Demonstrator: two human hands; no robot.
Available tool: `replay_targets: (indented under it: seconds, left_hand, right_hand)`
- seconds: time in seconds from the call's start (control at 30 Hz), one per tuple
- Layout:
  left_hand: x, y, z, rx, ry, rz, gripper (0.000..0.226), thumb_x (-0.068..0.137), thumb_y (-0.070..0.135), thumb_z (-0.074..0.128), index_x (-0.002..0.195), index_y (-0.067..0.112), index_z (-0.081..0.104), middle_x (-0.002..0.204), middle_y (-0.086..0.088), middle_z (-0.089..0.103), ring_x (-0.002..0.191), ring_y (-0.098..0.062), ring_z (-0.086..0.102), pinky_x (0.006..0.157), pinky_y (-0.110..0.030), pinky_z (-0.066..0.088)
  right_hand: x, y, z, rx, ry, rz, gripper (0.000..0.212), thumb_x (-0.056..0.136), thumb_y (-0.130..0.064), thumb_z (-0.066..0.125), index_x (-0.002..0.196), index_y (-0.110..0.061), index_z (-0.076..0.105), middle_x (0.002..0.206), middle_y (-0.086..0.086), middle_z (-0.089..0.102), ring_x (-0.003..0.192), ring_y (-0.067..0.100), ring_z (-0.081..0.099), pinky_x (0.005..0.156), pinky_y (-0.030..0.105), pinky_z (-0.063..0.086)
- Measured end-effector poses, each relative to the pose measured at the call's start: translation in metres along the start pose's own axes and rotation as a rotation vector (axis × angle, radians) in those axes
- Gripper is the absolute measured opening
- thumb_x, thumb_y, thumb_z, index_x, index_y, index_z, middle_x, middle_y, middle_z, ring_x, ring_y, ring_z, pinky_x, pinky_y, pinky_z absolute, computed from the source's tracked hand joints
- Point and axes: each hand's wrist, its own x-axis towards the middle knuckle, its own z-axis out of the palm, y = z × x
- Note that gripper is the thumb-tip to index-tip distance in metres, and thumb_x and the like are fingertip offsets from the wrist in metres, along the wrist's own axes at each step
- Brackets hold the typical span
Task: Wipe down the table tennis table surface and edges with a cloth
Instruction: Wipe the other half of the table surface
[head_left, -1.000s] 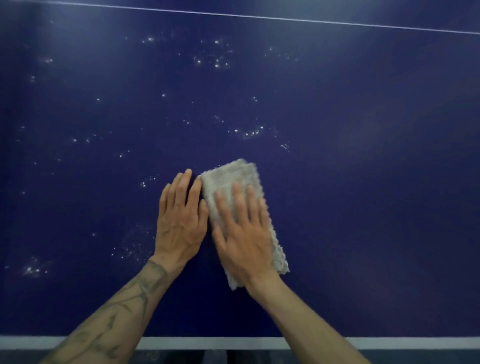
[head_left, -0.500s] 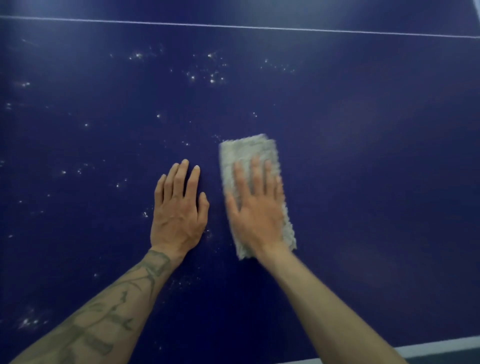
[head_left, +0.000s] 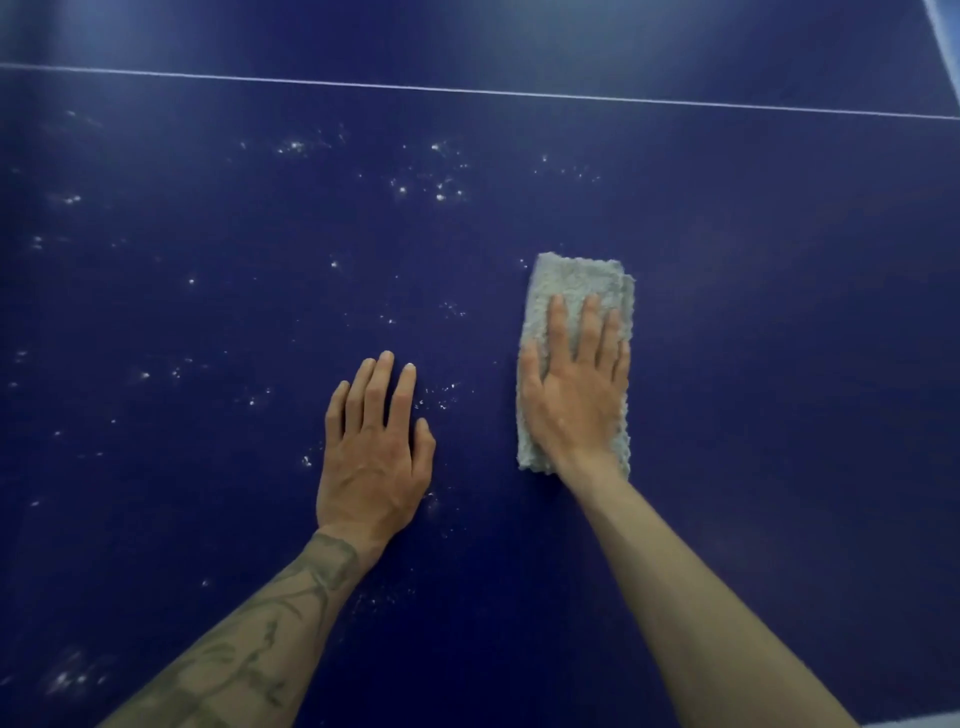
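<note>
Vs 0.5 s ago: gap btw hands wider. R hand (head_left: 576, 400) + cloth (head_left: 574, 283) now well right of L hand (head_left: 371, 457); L hand unmoved. L hand flat, palm down, fingers straight, on bare table (head_left: 779, 364), a dark-blue matte top. R hand flat, fingers slightly spread, pressing cloth onto table. Cloth: pale grey, nubby terry, folded to a rectangle. Long axis runs near-to-far, far short end toward thin white line (head_left: 467, 91). White specks (head_left: 441, 187) scattered to the left + beyond.

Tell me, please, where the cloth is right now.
In the head view the cloth lies flat on the table, right of centre, pressed under the right hand; the left hand rests apart to its left.
</note>
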Motion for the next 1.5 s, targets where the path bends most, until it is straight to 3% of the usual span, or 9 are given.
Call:
replay_targets:
  seconds: [0.13,0.2,0.33,0.47,0.73,1.03,1.27,1.33,1.5]
  left_hand:
    - [0.001,0.002,-0.004,0.001,0.002,0.011,0.057,0.107,0.031,0.036,0.160,0.008,0.038,0.168,-0.015,0.030,0.157,-0.033,0.027,0.129,-0.053,0.020]
    - [0.004,0.002,-0.006,-0.021,0.016,0.006,0.055,0.107,0.030,0.038,0.157,0.007,0.042,0.166,-0.015,0.034,0.155,-0.034,0.032,0.128,-0.054,0.022]
    - [0.022,-0.001,-0.009,-0.028,0.040,-0.017,0.054,0.107,0.029,0.041,0.155,0.006,0.044,0.163,-0.017,0.037,0.152,-0.035,0.035,0.127,-0.054,0.023]
    - [0.051,-0.001,-0.007,-0.025,0.061,-0.038,0.055,0.107,0.030,0.039,0.155,0.004,0.043,0.163,-0.019,0.036,0.153,-0.037,0.034,0.127,-0.055,0.023]
    - [0.061,-0.004,0.000,-0.011,0.068,-0.041,0.057,0.106,0.033,0.037,0.158,0.008,0.038,0.165,-0.015,0.032,0.155,-0.034,0.029,0.129,-0.053,0.019]
    - [0.062,-0.006,0.003,-0.017,0.088,-0.052,0.057,0.105,0.031,0.040,0.157,0.007,0.041,0.165,-0.016,0.034,0.155,-0.032,0.029,0.129,-0.053,0.019]
    - [0.062,-0.007,0.004,-0.006,0.078,-0.039,0.059,0.104,0.032,0.040,0.158,0.008,0.039,0.165,-0.016,0.033,0.155,-0.034,0.030,0.128,-0.054,0.021]
    - [0.063,-0.007,0.004,-0.010,0.069,-0.046,0.059,0.104,0.033,0.039,0.158,0.008,0.040,0.165,-0.015,0.033,0.155,-0.033,0.030,0.129,-0.054,0.020]
    - [0.062,-0.005,0.003,-0.008,0.067,-0.053,0.059,0.104,0.032,0.039,0.157,0.008,0.041,0.165,-0.015,0.034,0.156,-0.032,0.030,0.129,-0.053,0.020]
  right_hand:
    - [-0.037,0.001,0.008,-0.053,-0.065,-0.414,0.066,0.112,-0.056,0.027,0.171,-0.036,0.009,0.180,0.001,-0.003,0.166,0.025,-0.007,0.134,0.050,0.004]
    - [-0.037,0.027,0.004,-0.086,-0.078,-0.485,0.065,0.112,-0.055,0.030,0.171,-0.038,0.011,0.180,-0.001,-0.001,0.166,0.023,-0.004,0.134,0.050,0.009]
    - [0.012,0.060,-0.015,-0.070,-0.075,-0.255,0.063,0.111,-0.057,0.021,0.170,-0.042,0.006,0.180,-0.004,-0.004,0.166,0.021,-0.008,0.134,0.049,0.003]
    - [0.059,0.030,-0.017,-0.037,-0.013,-0.074,0.065,0.111,-0.055,0.021,0.171,-0.038,0.003,0.180,0.001,-0.007,0.166,0.025,-0.009,0.134,0.051,0.001]
    - [0.021,0.008,0.004,-0.072,-0.047,-0.492,0.063,0.112,-0.054,0.029,0.171,-0.038,0.012,0.180,-0.001,0.001,0.166,0.022,-0.005,0.134,0.048,0.006]
    - [0.119,0.004,-0.021,-0.024,-0.012,-0.079,0.064,0.112,-0.053,0.022,0.171,-0.037,0.004,0.180,0.002,-0.007,0.166,0.025,-0.009,0.133,0.052,0.000]
    - [0.047,-0.029,0.005,-0.104,-0.079,-0.637,0.063,0.112,-0.054,0.027,0.171,-0.035,0.018,0.180,0.003,0.006,0.166,0.026,0.000,0.134,0.050,0.008]
    - [0.058,-0.008,-0.003,-0.103,-0.074,-0.582,0.062,0.112,-0.055,0.028,0.170,-0.038,0.018,0.180,0.000,0.007,0.166,0.023,0.001,0.134,0.047,0.006]
    - [0.140,0.008,-0.029,-0.042,-0.047,-0.151,0.063,0.112,-0.053,0.028,0.171,-0.040,0.010,0.180,-0.001,-0.003,0.166,0.024,-0.006,0.133,0.050,0.001]
